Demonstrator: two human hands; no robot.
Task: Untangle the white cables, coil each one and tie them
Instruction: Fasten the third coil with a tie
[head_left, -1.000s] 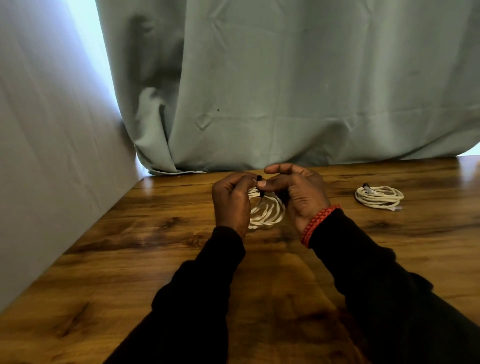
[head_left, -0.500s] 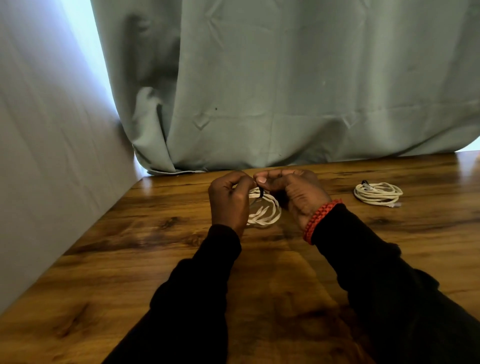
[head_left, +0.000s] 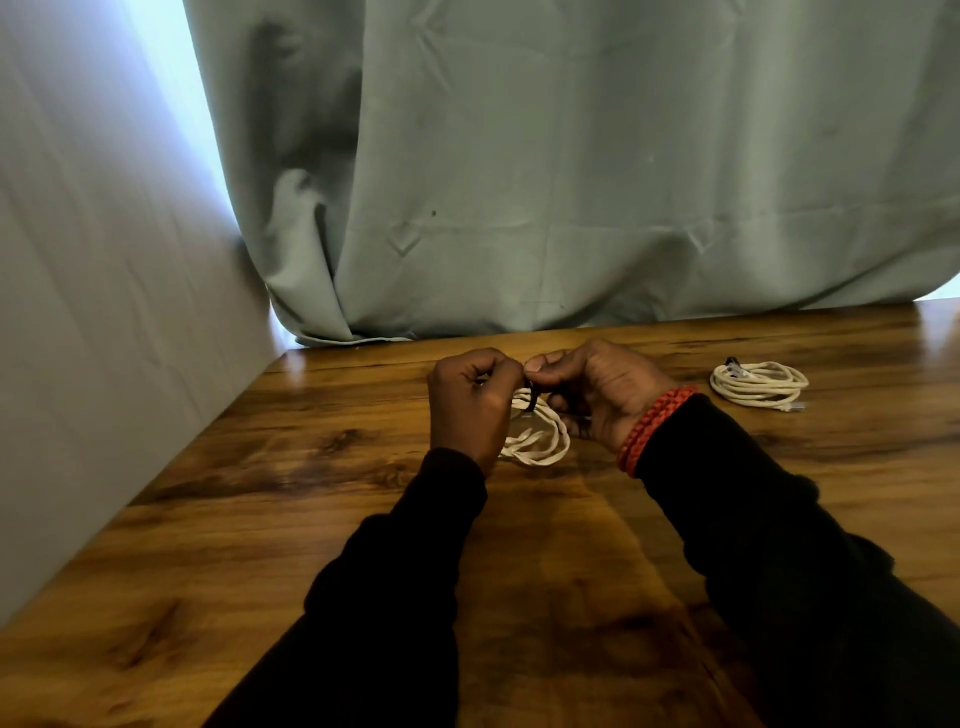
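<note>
1. The left hand (head_left: 470, 402) and right hand (head_left: 597, 392) cover the top of the white coil (head_left: 537, 441) between them; what the dark tie (head_left: 531, 400) grips is hard to make out.
2. Both hands' fingers are curled shut, pinching that tie at the coil's top.
3. Two coiled cables show: this one mid-table (head_left: 260, 519), and a finished coil (head_left: 758, 382) near the far right edge.

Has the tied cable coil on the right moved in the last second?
No. The tied coil lies at the same spot on the table, by the same grain marks.
</note>
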